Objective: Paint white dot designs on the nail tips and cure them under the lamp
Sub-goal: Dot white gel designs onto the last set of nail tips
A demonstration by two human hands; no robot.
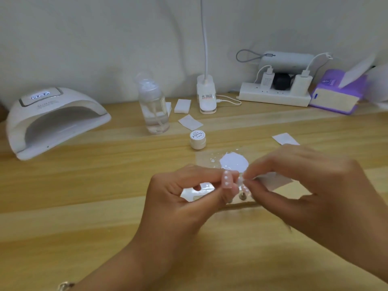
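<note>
My left hand pinches a pink nail tip that carries white dots. My right hand meets it fingertip to fingertip and is closed on a small white piece; what it is stays unclear through blur. Just below the fingertips another dotted nail tip sits on a clear holder with metal studs. A puddle of white paint lies on a clear palette behind the hands. The small white paint jar stands closed further back. The white curing lamp sits at far left, its display lit.
A clear pump bottle stands behind the jar. White wipes lie scattered, one right of the palette. A clip desk lamp, a power strip with chargers and a purple tissue pack line the wall.
</note>
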